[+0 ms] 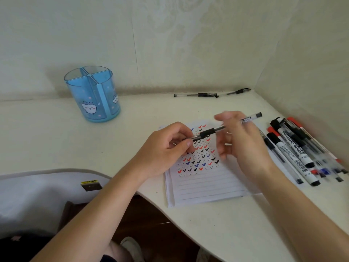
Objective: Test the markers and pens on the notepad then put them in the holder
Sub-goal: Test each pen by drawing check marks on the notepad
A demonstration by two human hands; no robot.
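A black gel pen [207,132] is pinched at its tip end between the thumb and curled fingers of the left hand [166,148]. The barrel is angled up toward the far right, where it crosses the right hand [243,142]. That hand is blurred, with thumb and fingers curved on either side of the barrel, so whether the pen is gripped there cannot be told. The two-handed hold is judged to serve the cap, which is being pulled off or pushed on.

The notepad [204,186] is laid flat directly beneath both hands, its upper lines filled with red, blue and black ticks, so a test stroke can be made at once. A heap of whiteboard markers and pens [294,150] is kept just right of the pad, within easy reach. Two more gel pens [204,94] are left by the far wall. The blue divided holder [92,95] is stood on the surface [56,138] at the far left, well apart; no pen is seen in it.
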